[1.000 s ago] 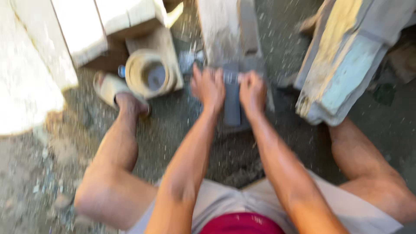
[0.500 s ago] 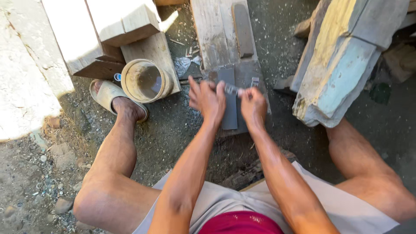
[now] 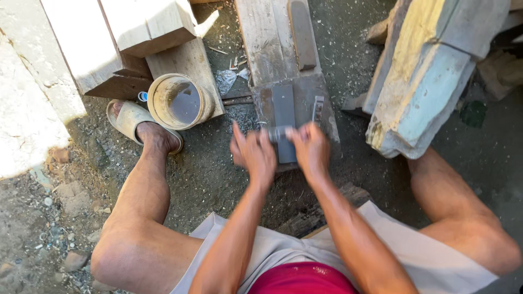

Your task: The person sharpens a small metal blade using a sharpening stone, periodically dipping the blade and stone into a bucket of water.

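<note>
The plank [image 3: 267,38] runs away from the seated person, its near end wet. The whetstone [image 3: 284,122] lies lengthwise on it. The bucket [image 3: 177,102] stands to the left. Left hand [image 3: 254,154] and right hand [image 3: 311,148] grip a small metal piece [image 3: 278,133] across the stone, fingers curled on its 2 ends

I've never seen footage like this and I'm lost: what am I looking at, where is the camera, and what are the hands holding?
The camera sits on a person's head and looks down at their own arms and knees. The left hand and right hand together grip a small grey metal piece, blurred, over a dark flat stone lying on a worn plank. On the dirt ground to the left stands a round container of water beside a sandalled foot, with pale timber blocks behind.
</note>
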